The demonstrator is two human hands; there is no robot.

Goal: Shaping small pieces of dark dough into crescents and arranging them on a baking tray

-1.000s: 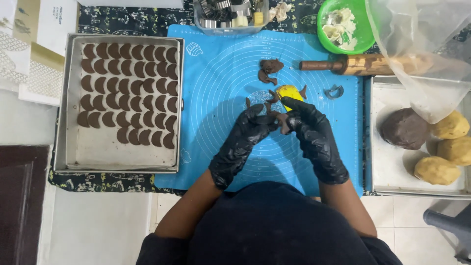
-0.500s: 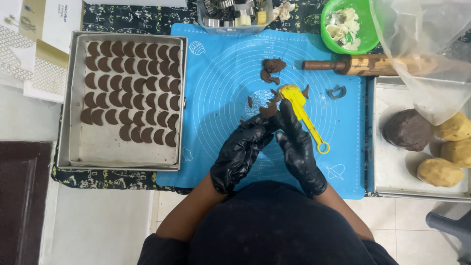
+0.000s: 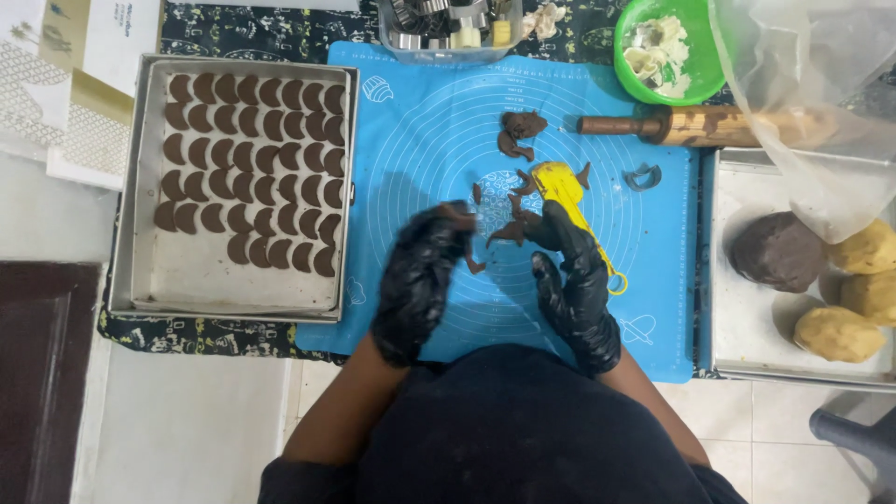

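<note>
Two black-gloved hands work over the blue silicone mat (image 3: 420, 140) on the tabletop. Left hand (image 3: 420, 275) is curled, fingertips pinching a small brown dough piece (image 3: 459, 213) at the top of the glove; blurred, so the grip is not fully clear. Right hand (image 3: 574, 280) lies with fingers spread, tips touching the dough scraps (image 3: 511, 231) beside the yellow scraper (image 3: 569, 191); it holds nothing that I can see. More scraps (image 3: 519, 129) lie higher on the mat, near the wooden rolling pin (image 3: 700, 124). A small cutter (image 3: 643, 176) sits right of the scraper. Baking tray (image 3: 140, 187) to the left carries rows of brown crescent cookies (image 3: 252, 168), lower part bare.

To do it well, as I judge it: lift thin dough from under its edge, not from the middle, so the shape doesn't stretch. Use the scraper where it sticks. Gather the scraps together, keeping them away from the pale dough balls (image 3: 840, 331) on the right tray (image 3: 737, 364).
</note>
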